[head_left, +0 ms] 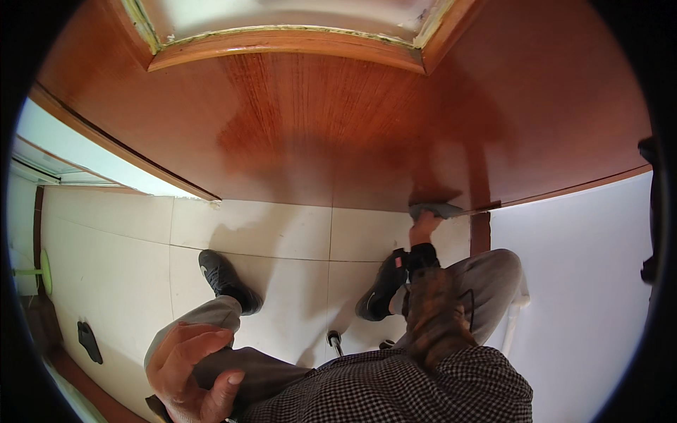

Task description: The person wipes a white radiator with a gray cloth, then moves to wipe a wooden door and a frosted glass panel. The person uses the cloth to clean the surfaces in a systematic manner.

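Observation:
My right hand (pixel 425 225) reaches down to the bottom edge of a reddish-brown wooden door (pixel 324 134). It presses a grey cloth (pixel 444 210) against the wood there, and its fingers are partly covered by the cloth. A dark band circles that wrist. Over my left knee hangs my left hand (pixel 185 366), fingers loosely bent and apart, holding nothing. The door's surface is glossy and reflects my shape, with a streaky patch below the framed pane (pixel 289 15).
Dark shoes (pixel 227 282) stand on pale floor tiles (pixel 293 282), either side of a metal stool leg (pixel 335 341). A white wall (pixel 571 282) borders the right. At left lie a black slipper-shaped item (pixel 89 342) and a green round-ended object (pixel 46 272).

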The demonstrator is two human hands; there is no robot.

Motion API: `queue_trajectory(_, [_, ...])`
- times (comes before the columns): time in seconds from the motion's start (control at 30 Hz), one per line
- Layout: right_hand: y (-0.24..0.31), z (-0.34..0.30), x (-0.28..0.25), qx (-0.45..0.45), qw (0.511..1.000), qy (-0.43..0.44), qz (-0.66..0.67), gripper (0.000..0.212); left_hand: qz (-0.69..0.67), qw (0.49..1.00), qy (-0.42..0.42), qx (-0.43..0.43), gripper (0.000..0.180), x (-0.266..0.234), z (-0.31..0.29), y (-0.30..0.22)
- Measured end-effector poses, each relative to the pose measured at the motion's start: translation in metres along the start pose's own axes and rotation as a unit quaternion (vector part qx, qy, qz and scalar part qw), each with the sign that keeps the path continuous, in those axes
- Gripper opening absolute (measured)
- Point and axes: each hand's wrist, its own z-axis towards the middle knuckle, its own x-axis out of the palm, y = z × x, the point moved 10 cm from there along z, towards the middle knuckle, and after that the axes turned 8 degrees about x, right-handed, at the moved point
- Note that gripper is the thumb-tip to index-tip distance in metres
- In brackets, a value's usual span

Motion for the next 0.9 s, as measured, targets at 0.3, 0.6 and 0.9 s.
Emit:
queue_trajectory(0.3, [-0.059, -0.228, 0.150, 0.057, 0.979, 0.194, -0.016, 0.073, 0.058, 0.997, 0.046, -0.014, 0.035, -0.003, 0.021, 0.028])
queue_trajectory(0.6, [0.044, -0.155, 0.095, 0.054, 0.994, 0.006, 0.099, 0.058, 0.031, 0.997, 0.066, -0.020, 0.028, -0.027, 0.031, 0.071])
queue_trajectory(0.9, [0.002, -0.291, 0.189, -0.107, 0.977, 0.127, -0.134, 0.058, 0.009, 0.989, 0.147, 0.027, 0.024, -0.008, 0.064, 0.091])
